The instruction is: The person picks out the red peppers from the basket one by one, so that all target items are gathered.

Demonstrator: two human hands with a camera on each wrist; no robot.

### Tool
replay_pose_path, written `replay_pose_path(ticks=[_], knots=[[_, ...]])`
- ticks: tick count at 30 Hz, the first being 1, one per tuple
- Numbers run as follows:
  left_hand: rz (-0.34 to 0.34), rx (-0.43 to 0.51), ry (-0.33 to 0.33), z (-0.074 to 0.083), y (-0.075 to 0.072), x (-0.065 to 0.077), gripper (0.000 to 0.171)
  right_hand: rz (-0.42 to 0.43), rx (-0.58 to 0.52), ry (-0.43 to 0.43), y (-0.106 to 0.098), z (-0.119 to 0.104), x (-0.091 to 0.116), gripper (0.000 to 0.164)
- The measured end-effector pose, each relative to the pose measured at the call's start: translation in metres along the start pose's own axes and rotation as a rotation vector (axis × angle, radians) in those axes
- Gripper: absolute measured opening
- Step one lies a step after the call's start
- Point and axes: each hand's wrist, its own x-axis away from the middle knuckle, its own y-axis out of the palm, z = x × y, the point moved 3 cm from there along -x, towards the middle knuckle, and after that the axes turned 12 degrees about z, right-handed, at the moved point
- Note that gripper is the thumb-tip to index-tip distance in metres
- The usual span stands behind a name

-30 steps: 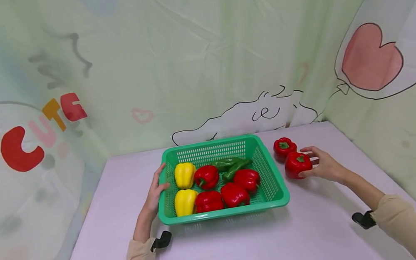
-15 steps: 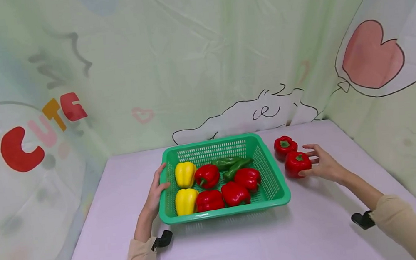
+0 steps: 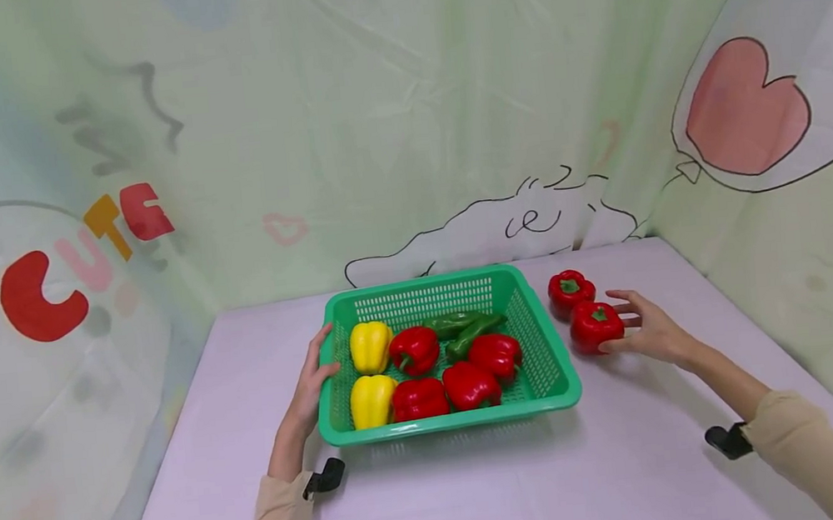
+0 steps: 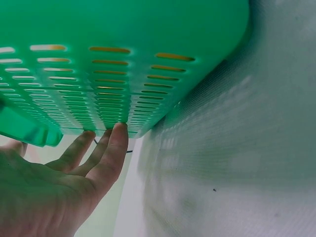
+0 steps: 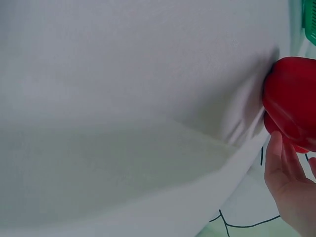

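Note:
A green plastic basket (image 3: pixel 448 428) stands mid-table, holding two yellow bell peppers (image 3: pixel 371 348), several red bell peppers (image 3: pixel 414 350) and green peppers (image 3: pixel 472 334). My left hand (image 3: pixel 309 392) rests against its left side, thumb at the rim. In the left wrist view, the straight fingers (image 4: pixel 111 153) meet the slotted outer wall. Right of the basket, my right hand (image 3: pixel 650 334) holds a red bell pepper (image 3: pixel 594 326), its thumb across the front and other fingers at the far side. This pepper sits upright on the table, just before another red bell pepper (image 3: pixel 570 289).
The table has a pale lilac cover (image 3: pixel 440 509). A printed curtain (image 3: pixel 404 127) rises right behind the basket and along both sides. Black wrist mounts (image 3: pixel 324 476) stick out at both sleeves.
Almost nothing moves. Both hands keep their places at the basket and the red bell pepper, while the head view shifts very slightly.

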Motion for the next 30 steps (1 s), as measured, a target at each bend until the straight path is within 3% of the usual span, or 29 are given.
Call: replay_pose_path(ticks=[12,21,30], knots=[[0.006,0.014,-0.044,0.001,0.002,-0.001,0.069,-0.002,0.069,-0.041,-0.012,-0.011,0.001,0.088],[0.014,0.004,-0.053,0.000,0.000,-0.002,0.069,0.049,0.104,-0.111,-0.023,-0.043,-0.001,0.085],[0.006,-0.007,-0.051,0.000,0.001,0.000,0.069,0.087,0.087,-0.147,-0.014,-0.071,0.001,0.081]])
